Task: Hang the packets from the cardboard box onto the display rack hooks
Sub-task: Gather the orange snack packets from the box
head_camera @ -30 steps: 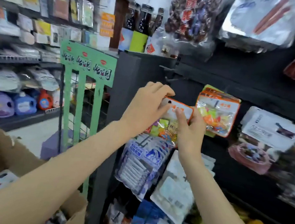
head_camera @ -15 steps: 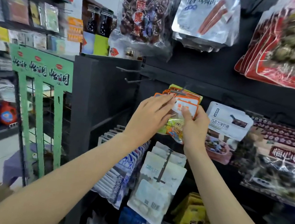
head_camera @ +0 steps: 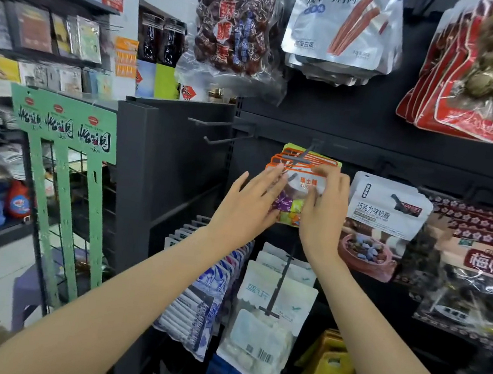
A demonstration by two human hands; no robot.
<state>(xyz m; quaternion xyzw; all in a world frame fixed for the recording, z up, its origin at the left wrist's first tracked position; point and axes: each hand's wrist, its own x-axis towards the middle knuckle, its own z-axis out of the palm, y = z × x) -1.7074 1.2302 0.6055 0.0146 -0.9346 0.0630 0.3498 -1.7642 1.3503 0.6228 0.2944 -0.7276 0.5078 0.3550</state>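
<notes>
Now | right hand (head_camera: 323, 214) pinches front packet (head_camera: 301, 182) (four hooked) | left hand (head_camera: 245, 211) flat, touching it

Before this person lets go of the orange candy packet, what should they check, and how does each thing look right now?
1. Orange-edged packet threaded on its hook: cannot tell, the hole is hidden.
2. Right hand holds the packet's top edge: ok.
3. Left hand steadies its left side, fingers straight: ok.
4. Packet in line with the orange stack behind: ok.
5. Clear of the neighbouring chocolate candy bag: ok.
</notes>
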